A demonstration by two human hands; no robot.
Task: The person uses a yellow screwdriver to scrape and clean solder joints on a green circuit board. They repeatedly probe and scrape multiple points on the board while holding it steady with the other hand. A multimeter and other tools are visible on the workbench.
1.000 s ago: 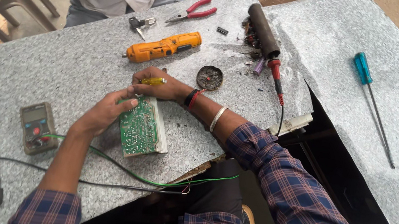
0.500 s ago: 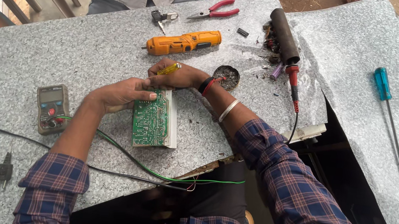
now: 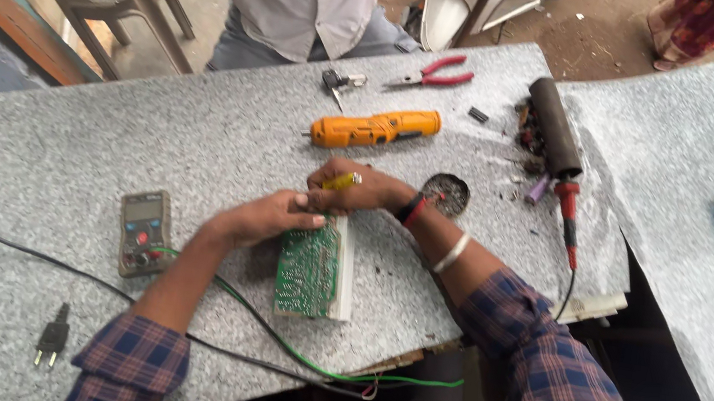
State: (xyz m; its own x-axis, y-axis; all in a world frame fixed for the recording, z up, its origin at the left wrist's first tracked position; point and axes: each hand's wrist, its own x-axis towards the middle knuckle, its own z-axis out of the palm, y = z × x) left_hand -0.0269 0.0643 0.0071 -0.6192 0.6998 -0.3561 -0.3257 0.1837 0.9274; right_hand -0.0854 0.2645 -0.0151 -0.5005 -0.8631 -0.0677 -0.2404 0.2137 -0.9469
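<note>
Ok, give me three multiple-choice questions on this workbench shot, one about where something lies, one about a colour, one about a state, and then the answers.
1. Where does the multimeter lie relative to the green circuit board?
A. To the board's left in the picture
B. On top of the board
C. Beyond the pliers

2. What colour are the handles of the pliers?
A. Blue
B. Red
C. Yellow

3. What is the right hand doing?
A. Lying flat and empty on the table
B. Gripping a small yellow tool at the board's far edge
C. Holding the orange electric screwdriver

Answers:
1. A, the meter sits on the granite table left of the board, apart from it.
2. B, both handles show red.
3. B, the small yellow tool pokes out of the closed fingers; the orange electric screwdriver lies untouched beyond.
</note>
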